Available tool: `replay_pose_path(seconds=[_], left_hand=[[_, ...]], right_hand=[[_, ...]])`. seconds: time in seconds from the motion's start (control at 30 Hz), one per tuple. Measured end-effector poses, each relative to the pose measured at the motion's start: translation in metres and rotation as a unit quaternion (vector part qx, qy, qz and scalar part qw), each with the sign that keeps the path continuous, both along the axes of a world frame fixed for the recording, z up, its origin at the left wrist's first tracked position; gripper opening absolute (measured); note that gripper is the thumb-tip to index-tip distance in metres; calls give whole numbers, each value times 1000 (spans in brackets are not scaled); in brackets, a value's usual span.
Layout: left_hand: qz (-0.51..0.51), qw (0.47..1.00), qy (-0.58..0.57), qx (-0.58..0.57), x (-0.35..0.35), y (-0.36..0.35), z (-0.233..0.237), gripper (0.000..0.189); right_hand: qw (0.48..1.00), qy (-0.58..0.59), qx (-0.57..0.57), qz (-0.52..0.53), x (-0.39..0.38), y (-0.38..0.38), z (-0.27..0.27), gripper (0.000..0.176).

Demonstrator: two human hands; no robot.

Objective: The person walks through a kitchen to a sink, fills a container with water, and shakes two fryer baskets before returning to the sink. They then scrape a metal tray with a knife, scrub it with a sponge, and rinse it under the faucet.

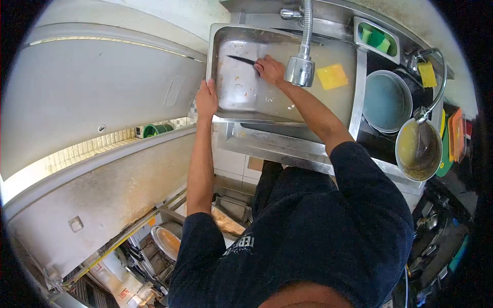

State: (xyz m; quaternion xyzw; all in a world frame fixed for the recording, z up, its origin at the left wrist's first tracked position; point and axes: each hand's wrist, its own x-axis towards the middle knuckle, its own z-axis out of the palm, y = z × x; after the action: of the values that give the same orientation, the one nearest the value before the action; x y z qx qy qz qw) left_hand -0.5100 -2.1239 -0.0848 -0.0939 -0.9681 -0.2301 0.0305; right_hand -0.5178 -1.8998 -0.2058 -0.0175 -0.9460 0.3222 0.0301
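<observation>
A deep rectangular steel pan (211, 61) lies across the sink, with food bits stuck to its bare left part and cloudy water over the right. My left hand (207, 100) grips the pan's left rim near the front corner, thumb on top. Inside the pan, my right hand (270, 70) is closed round a slim black knife-like tool (241, 59), its pointed end toward the left wall. A yellow sponge (333, 76) lies in the cloudy water to the right. Over the water, close to my right forearm, hangs the chrome spray head (300, 71).
Right of the sink stand a round pot (387, 101) of greyish water and a dirty bowl (419, 164) under a second faucet (422, 114). A small steel tray (358, 35) holds green sponges (376, 38). A large grey panel (113, 82) rises at left.
</observation>
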Motion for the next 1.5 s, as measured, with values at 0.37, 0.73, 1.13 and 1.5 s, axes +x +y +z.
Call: replay_pose_path(seconds=[0.37, 0.73, 1.13, 1.5], left_hand=[[11, 999, -34, -27, 3, -3, -1, 42], [-7, 1000, -10, -2, 4, -5, -7, 42], [6, 1000, -26, -16, -3, -1, -3, 41], [4, 1000, -13, -24, -4, -7, -9, 40]], right_hand=[[981, 78, -47, 170, 14, -5, -8, 20], [991, 38, -16, 124, 10, -2, 11, 24], [956, 45, 39, 289, 44, -14, 8, 23], [987, 69, -25, 143, 62, -5, -16, 23]])
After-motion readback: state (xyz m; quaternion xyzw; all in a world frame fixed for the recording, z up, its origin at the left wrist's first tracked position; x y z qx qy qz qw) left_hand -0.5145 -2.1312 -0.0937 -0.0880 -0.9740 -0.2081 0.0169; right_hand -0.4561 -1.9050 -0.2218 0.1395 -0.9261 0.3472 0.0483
